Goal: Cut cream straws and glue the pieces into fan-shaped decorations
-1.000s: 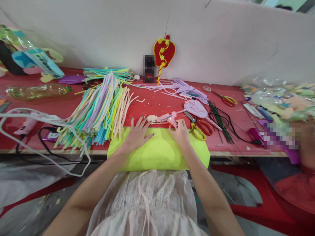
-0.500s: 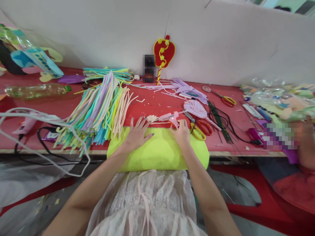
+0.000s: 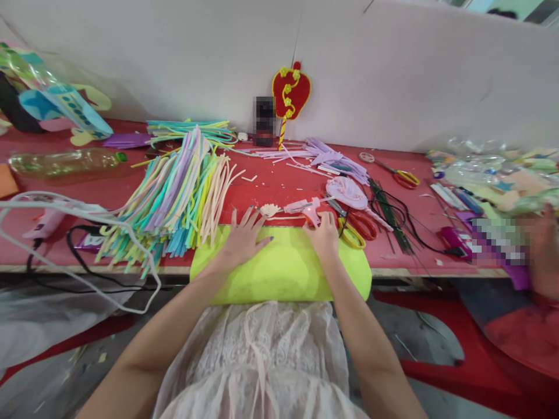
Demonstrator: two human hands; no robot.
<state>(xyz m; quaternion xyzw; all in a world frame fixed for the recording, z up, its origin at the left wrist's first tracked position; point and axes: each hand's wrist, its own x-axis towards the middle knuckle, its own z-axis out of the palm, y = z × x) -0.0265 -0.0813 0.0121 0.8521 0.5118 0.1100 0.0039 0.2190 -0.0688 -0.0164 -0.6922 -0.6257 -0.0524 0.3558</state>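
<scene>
My left hand [image 3: 247, 235] lies flat with fingers spread on a bright yellow-green felt-like sheet [image 3: 279, 273], which hangs over the table's front edge. My right hand [image 3: 322, 233] is closed on the handle end of a pink glue gun [image 3: 301, 206] with an orange trigger; its nozzle points left. Left of the nozzle, just beyond my left fingertips, sits a small cream flower-like piece [image 3: 269, 210]. Right of my right hand lie red-handled scissors [image 3: 363, 226] and yellow-handled scissors [image 3: 351, 235]. My fingers partly hide the gun's grip.
Pastel pipe cleaners [image 3: 174, 180] are heaped on the left, with lilac ones [image 3: 336, 160] behind. A red apple-shaped decoration [image 3: 292, 93] stands against the wall. Black cable [image 3: 404, 215] and green stems [image 3: 388, 215] lie right. A co-worker's hand [image 3: 544, 250] is at the far right.
My right hand and the glue gun have shifted very slightly to the right. My left hand stays in place. More of an orange piece shows at the far left edge.
</scene>
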